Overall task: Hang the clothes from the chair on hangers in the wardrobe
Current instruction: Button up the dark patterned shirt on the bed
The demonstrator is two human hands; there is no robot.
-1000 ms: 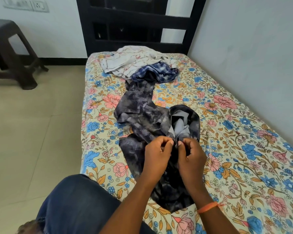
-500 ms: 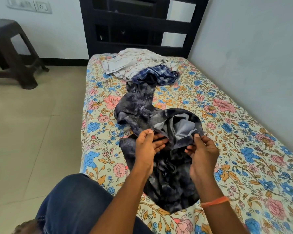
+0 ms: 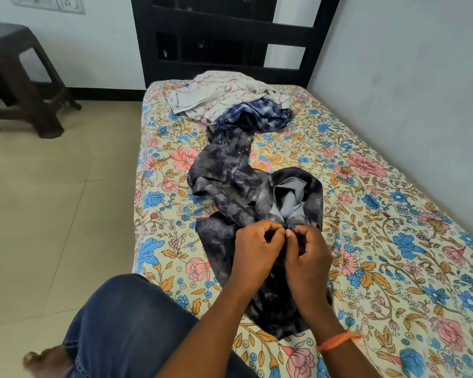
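A small room with pale walls and a tiled floor [image 3: 52,214] holds a single bed [image 3: 393,268] covered by a floral sheet, its right side running along the wall and its far end against a dark slatted headboard [image 3: 219,36]. The bed's left edge faces a wide stretch of bare floor. A dark plastic stool [image 3: 19,77] stands in the far left corner, well apart from the bed.

From the head camera, a dark mottled shirt [image 3: 230,170] lies lengthwise down the middle of the bed, its near end close to the bed's front edge and its paler lining showing in an open fold. Beyond it, touching its far end, lies a blue checked shirt [image 3: 260,115], and behind that a crumpled white patterned shirt [image 3: 216,96] near the headboard. The sheet to the right of the clothes is bare as far as the wall.

The left hand [image 3: 257,249] and right hand [image 3: 309,255] sit close together over the dark shirt's near part, fingers curled, each pinching the fabric at the same spot. An orange thread [image 3: 336,340] circles the right wrist. A knee in blue jeans [image 3: 126,323] juts forward beside the bed's near left corner.
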